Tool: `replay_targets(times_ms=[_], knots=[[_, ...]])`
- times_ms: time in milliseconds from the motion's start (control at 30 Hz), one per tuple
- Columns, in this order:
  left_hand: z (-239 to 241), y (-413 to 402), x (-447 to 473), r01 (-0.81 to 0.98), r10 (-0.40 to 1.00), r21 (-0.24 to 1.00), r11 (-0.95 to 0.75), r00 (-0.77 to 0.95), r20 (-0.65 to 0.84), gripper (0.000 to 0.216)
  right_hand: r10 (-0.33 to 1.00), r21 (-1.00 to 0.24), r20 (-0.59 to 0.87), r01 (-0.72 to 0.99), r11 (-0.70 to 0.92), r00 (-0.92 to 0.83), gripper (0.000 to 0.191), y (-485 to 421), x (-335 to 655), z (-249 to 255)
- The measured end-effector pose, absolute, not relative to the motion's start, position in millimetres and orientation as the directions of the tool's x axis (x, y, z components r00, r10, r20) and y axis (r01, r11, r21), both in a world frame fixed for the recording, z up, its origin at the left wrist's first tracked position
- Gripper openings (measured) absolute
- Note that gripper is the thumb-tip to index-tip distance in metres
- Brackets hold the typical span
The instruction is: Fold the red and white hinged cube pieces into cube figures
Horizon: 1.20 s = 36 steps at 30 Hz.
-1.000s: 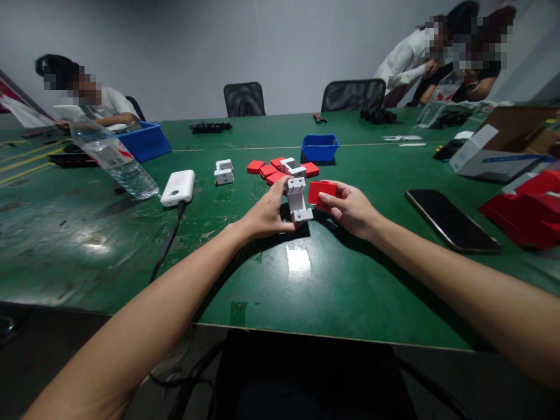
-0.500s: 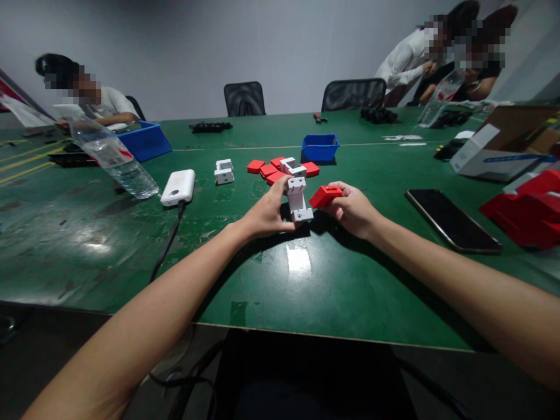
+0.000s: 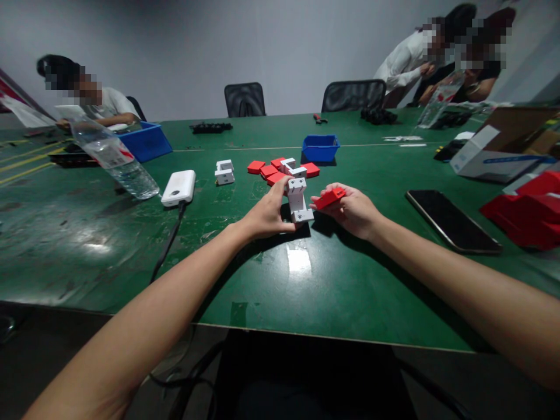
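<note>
My left hand [image 3: 266, 214] grips a white plastic bracket [image 3: 298, 199] that stands upright on the green table [image 3: 306, 280]. My right hand [image 3: 353, 211] pinches a small red plastic cover [image 3: 329, 198], tilted edge-on just right of the bracket and not touching it. Behind them lie several red covers [image 3: 268, 170] around another white bracket [image 3: 292, 167]. A further white bracket [image 3: 224, 172] sits apart to the left.
A small blue bin [image 3: 320, 147] stands behind the parts; a larger blue bin [image 3: 145, 142] and a water bottle [image 3: 114, 158] are at left. A white power bank [image 3: 178, 187] with cable, a phone [image 3: 452, 221], red pieces [image 3: 522, 213] and cardboard boxes [image 3: 503, 150] lie around. Other people sit at the far corners.
My right hand has turned the red cover from face-on to tilted, nearly edge-on, and brought it slightly lower beside the bracket. My left hand and the white bracket have stayed put.
</note>
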State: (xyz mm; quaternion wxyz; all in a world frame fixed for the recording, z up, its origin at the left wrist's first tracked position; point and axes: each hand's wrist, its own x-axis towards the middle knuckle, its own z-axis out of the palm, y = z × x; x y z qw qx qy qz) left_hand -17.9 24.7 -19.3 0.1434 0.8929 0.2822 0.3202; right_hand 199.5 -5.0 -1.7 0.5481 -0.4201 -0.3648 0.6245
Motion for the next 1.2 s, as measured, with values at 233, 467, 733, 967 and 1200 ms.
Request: replay_targets(times_ms=[233,467,733,967,1200], knots=[[-20.0,24.9,-17.9,0.418,0.595,0.429,-0.801,0.635,0.493,0.100,0.987,-0.909,-0.148,-0.387,-0.158,-0.054,0.029,-3.3,201.2,-0.7],[-20.0,24.9,-18.1,0.417,0.595,0.429,-0.801,0.634,0.494,0.100,0.990,-0.916,-0.128,-0.375,-0.140,-0.059,0.026,-3.6,202.4,0.1],[-21.2,26.2,-18.1,0.405,0.592,0.438,-0.802,0.635,0.496,0.101,0.993,-0.946,-0.070,-0.309,-0.095,-0.091,0.037,-6.0,203.6,-3.6],[-23.2,27.6,-18.3,0.396,0.588,0.442,-0.805,0.631,0.505,0.100,0.997,-0.961,0.007,-0.276,-0.012,-0.071,0.046,-8.5,202.6,-1.4],[-21.8,27.4,-18.0,0.395,0.593,0.452,-0.800,0.633,0.497,0.100,0.999,-0.965,0.000,-0.263,-0.013,-0.048,0.033,-6.9,202.1,-3.5]])
